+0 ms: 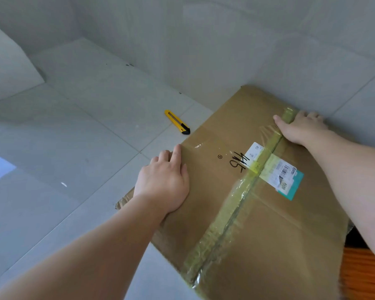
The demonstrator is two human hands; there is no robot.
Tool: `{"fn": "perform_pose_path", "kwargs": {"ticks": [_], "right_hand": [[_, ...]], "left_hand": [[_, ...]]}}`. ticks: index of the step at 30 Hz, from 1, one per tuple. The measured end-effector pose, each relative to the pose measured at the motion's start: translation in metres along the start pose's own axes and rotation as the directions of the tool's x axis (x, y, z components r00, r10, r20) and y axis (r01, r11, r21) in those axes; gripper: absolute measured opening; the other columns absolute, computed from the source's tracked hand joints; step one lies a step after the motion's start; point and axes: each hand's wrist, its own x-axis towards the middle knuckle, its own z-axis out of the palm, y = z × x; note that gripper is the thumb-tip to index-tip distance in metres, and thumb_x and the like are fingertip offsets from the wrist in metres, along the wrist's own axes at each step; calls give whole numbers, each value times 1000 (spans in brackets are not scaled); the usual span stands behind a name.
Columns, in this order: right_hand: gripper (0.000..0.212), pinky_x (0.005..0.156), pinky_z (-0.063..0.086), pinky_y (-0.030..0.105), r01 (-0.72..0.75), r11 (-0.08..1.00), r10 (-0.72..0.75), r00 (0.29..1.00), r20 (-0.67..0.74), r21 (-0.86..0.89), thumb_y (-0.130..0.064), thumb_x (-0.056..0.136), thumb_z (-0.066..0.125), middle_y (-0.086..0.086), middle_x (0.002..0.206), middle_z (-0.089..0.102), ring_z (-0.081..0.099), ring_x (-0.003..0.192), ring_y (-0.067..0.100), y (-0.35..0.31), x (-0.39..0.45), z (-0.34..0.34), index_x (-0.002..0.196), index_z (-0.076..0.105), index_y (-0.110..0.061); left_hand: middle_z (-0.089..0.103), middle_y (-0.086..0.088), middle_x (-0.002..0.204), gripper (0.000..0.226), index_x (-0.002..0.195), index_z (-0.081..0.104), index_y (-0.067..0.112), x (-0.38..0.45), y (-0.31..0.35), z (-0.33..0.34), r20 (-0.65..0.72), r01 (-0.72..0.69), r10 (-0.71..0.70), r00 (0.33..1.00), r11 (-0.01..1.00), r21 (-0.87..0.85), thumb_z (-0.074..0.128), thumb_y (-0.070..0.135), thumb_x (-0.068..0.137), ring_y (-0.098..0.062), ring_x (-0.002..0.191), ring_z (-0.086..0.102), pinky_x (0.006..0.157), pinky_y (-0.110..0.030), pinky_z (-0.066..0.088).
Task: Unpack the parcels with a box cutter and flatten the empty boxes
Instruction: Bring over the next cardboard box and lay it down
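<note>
While the cardboard box [236,213] lies on the pale tiled floor [74,148] with its taped top facing up, both bare hands rest on it. The left hand [164,182] lies palm down at the box's left edge, its fingers straight and close together, the fingertips reaching over the edge toward the floor; it presses flat on the cardboard and clasps nothing. The right hand [301,128] sits at the far edge of the box, close to the wall [225,40]. Its thumb stretches out along the top surface across the tape, while its fingers bend over the far edge and drop out of sight behind it, so that it grips the rim of the box there.

A strip of yellowish packing tape [225,217] runs along the centre seam from the near edge to the far edge, wrinkled and glossy. A white and teal shipping label [279,172] with a barcode is stuck across the seam, and black handwritten marks [239,162] sit just left of it.

The yellow box cutter [177,122] with a black end lies on the floor just beyond the box's left corner, apart from both hands and touched by neither. Something orange [364,273] shows at the lower right, past the box's near corner, too blurred to identify.
</note>
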Motion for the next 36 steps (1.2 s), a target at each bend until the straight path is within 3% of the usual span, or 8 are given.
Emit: {"fn": "perform_pose_path", "kwargs": {"ticks": [11, 15, 18, 20, 28, 30, 32, 36], "right_hand": [[117, 107, 31, 49, -10, 999, 9, 999, 35, 33, -91, 68, 30, 23, 147, 29, 31, 135, 40, -13, -66, 0, 147, 25, -6], [117, 109, 28, 48, 35, 997, -31, 998, 57, -72, -91, 69, 21, 25, 149, 30, 30, 136, 40, -30, -100, 2, 149, 20, -5], [130, 106, 33, 47, 75, 990, -58, 989, 137, -123, -97, 58, 9, 21, 147, 37, 37, 134, 38, -50, -122, 1, 150, 21, -6], [139, 102, 37, 46, 111, 984, -84, 978, 189, -137, -100, 48, 2, 18, 146, 41, 41, 131, 37, -64, -139, 1, 149, 21, -6], [132, 100, 41, 40, 346, 918, -280, 911, 304, -192, -95, 63, 13, 18, 151, 34, 42, 133, 35, -131, -241, 0, 150, 6, 3], [126, 97, 42, 39, 388, 901, -331, 904, 269, -196, -92, 70, 15, 18, 149, 37, 43, 131, 33, -156, -270, 1, 149, 9, 6], [120, 94, 43, 38, 447, 874, -407, 888, 214, -191, -88, 74, 18, 18, 145, 40, 45, 128, 32, -184, -298, 4, 148, 12, 7], [114, 92, 44, 36, 575, 797, -552, 818, 162, -185, -83, 80, 19, 21, 144, 40, 46, 127, 30, -229, -337, 13, 147, 11, 10]], "left_hand": [[44, 5, 138, 53, 150, 14, 28, -28, -66, -23, 0, -56, 56, 998, 996, 75, 17, 43, 99, -20, 123, 46, 88, -34, 41], [48, 6, 135, 53, 150, 15, 31, -40, -102, -38, 11, -67, 66, 998, 987, 147, 13, 45, 99, -21, 119, 50, 82, -33, 42], [49, 5, 134, 54, 150, 15, 32, -45, -134, -54, 26, -53, 48, 998, 968, 247, 10, 46, 98, -20, 118, 51, 86, -33, 44], [51, 4, 132, 54, 149, 17, 30, -51, -158, -65, 29, -33, 25, 999, 948, 318, 8, 47, 98, -21, 117, 52, 88, -34, 44], [57, -9, 124, 47, 130, 39, 17, -77, -262, -112, -48, 266, -279, 959, 827, 496, 16, 43, 100, -29, 115, 51, 91, -41, 41], [44, -14, 141, 52, 139, 32, 13, -83, -278, -112, -74, 396, -405, 911, 813, 426, 16, 44, 99, -30, 132, 36, 106, -45, 30], [12, -14, 158, 63, 151, 13, 12, -85, -277, -108, -32, 512, -526, 850, 808, 293, 15, 48, 98, -27, 146, 7, 117, -45, 8], [-12, -12, 159, 72, 152, -4, 10, -76, -253, -92, -6, 552, -559, 829, 817, 167, 14, 53, 97, -24, 146, -13, 119, -44, -6]]}}
